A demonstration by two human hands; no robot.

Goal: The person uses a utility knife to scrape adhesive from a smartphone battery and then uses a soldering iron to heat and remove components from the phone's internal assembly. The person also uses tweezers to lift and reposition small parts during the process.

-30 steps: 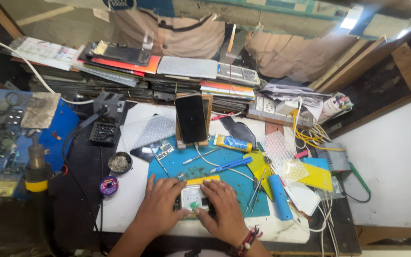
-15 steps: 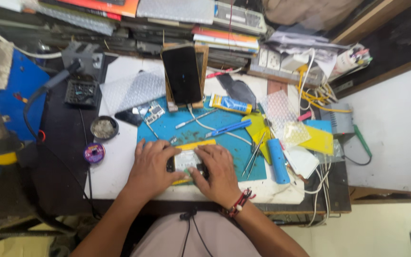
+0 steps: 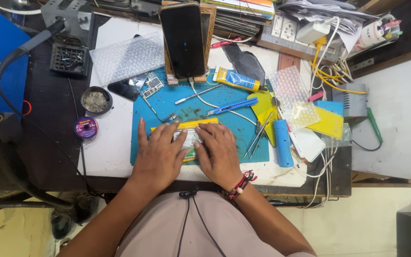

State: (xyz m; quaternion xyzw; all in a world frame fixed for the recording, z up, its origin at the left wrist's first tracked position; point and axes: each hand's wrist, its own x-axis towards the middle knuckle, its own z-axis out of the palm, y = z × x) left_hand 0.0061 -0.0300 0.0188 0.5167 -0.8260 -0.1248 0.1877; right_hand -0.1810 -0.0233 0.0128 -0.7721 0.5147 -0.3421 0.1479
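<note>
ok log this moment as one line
left hand flat on small device | right hand on its other side | device on blue mat | tweezers to the right, untouched

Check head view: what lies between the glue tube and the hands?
A blue utility knife lies on the blue mat between the glue tube and the hands, left and right; a white cable also crosses there.

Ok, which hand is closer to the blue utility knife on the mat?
Right. The right hand lies just below the blue utility knife, toward the person. The left hand is farther off, down and to the knife's left.
</note>
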